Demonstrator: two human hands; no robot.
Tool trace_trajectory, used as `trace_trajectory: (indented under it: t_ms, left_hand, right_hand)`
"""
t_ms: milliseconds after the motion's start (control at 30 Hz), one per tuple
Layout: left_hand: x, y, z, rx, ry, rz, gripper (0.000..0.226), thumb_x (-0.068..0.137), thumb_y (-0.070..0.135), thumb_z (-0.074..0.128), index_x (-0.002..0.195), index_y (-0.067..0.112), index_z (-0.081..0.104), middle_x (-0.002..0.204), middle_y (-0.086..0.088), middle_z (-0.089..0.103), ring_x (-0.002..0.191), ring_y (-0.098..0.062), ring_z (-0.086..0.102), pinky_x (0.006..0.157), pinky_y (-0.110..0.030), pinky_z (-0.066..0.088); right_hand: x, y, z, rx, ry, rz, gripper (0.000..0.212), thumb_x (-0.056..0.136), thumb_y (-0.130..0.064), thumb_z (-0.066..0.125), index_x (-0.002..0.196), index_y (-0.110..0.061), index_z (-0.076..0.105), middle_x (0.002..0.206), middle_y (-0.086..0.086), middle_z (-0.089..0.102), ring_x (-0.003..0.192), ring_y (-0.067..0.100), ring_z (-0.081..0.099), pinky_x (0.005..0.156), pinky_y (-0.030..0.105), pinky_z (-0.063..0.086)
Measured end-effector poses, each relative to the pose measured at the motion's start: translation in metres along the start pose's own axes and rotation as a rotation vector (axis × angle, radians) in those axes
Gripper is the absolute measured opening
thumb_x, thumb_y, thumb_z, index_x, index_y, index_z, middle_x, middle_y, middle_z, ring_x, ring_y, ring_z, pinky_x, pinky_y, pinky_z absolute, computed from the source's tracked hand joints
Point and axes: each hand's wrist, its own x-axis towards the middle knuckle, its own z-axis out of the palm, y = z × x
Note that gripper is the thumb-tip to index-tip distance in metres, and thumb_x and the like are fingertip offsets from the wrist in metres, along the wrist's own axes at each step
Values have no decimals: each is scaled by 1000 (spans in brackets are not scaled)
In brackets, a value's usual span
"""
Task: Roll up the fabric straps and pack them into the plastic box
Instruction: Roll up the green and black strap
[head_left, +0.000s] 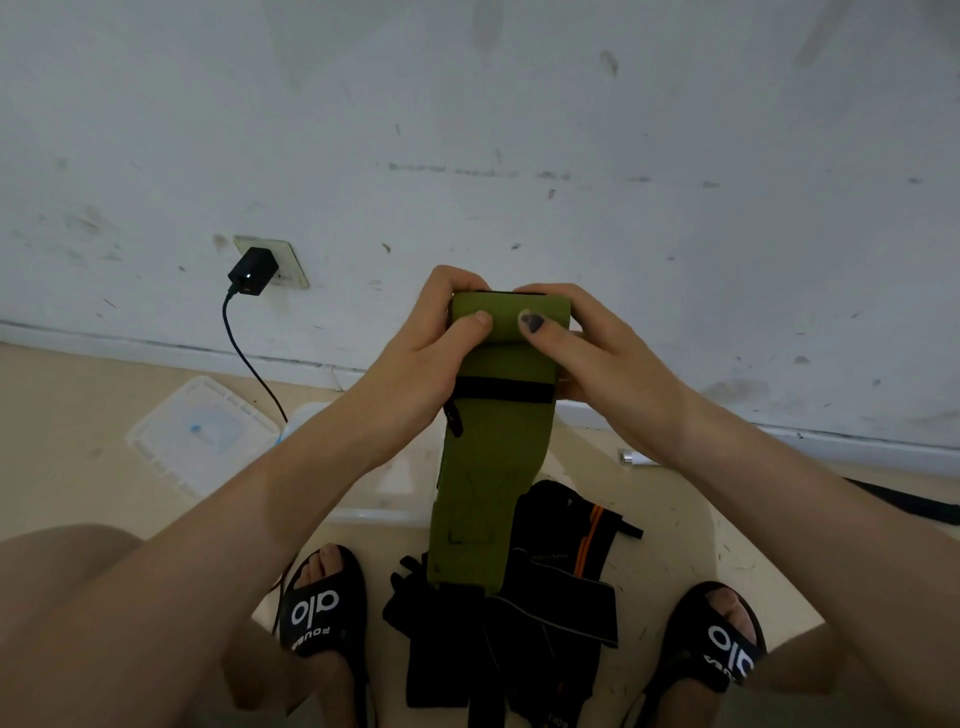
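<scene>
Both hands, left hand (415, 332) and right hand (587, 343), are pinching a green fabric strap (488, 467) mid-roll above the floor, each grip curled on the roll; keeping edges aligned and tension even should help. Plastic box (358, 499) is waiting below.

arms: bare, no sleeves | feet: black slide sandals (322, 616) | straps: white lettering

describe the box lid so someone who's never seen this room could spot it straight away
Start at the white wall with the black charger plugged into its socket. Follow the cable down to the beige floor. The clear plastic lid lies flat there, left of the box, the only ribbed-edged thing with a blue mark at its centre.
</scene>
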Motion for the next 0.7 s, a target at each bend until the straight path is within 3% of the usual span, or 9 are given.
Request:
trace_trajectory:
  t_ms: [100, 200, 300, 400, 500, 567, 700]
  left_hand:
    - [-3, 3, 1, 28, -26, 28, 12, 110, 17, 41, 113, 26, 48, 89, -4, 54, 68, -7, 58, 52, -18, 46]
    - [-4, 3, 3, 20, -34, 9, 12, 109, 15, 40, 114, 24, 46, 88, -5, 53, 63, -6, 57, 46, -16, 43]
    - [-1, 1, 5, -7, -2, -52, 13, 96, 26, 43, 105, 35, 45, 90, -3, 52, 72, -13, 56, 51, -23, 43]
    - [3, 3, 9, -100, 43, -124, 23, 80, 36, 45, 103, 33, 43, 100, -6, 51, 85, -21, 55, 65, -36, 43]
    - [5, 1, 10, -201, 55, -215, 51, 86, 56, 50, 121, 19, 51, 115, -9, 61, 105, -25, 62, 88, -40, 51]
    - [5, -3, 9, -204, 49, -272, 56, 101, 59, 45, 135, 16, 56, 128, -10, 67, 118, -24, 65, 104, -40, 52]
    - [2, -4, 9, -272, 79, -244, 45, 101, 48, 48, 126, 13, 63, 123, -11, 70, 117, -25, 67, 103, -43, 53]
  right_hand:
    - [0, -2, 3, -6, 51, 26, 29, 103, -46, 52, 119, -27, 65, 114, 0, 71, 102, 17, 73, 89, 50, 61]
    - [-1, -3, 4, -25, 94, -30, 20, 104, -38, 54, 110, -23, 66, 103, 1, 71, 97, 20, 72, 85, 50, 62]
    - [-1, -3, 4, -41, 76, -91, 16, 103, -29, 57, 113, -20, 65, 107, 5, 71, 99, 22, 72, 85, 46, 62]
    - [-3, -3, 4, -15, 67, -125, 19, 103, -23, 58, 119, -15, 65, 110, 8, 70, 100, 21, 71, 83, 38, 63]
    - [-3, -3, 3, -20, 75, -162, 21, 101, -18, 61, 122, -14, 64, 112, 9, 68, 102, 20, 69, 84, 36, 62]
    - [-2, -2, 3, -29, 81, -173, 22, 101, -18, 62, 123, -16, 65, 114, 9, 68, 104, 20, 69, 88, 38, 62]
    - [-1, 2, 3, -68, 53, -200, 23, 101, -13, 63, 122, -19, 64, 116, 8, 66, 107, 20, 67, 92, 39, 60]
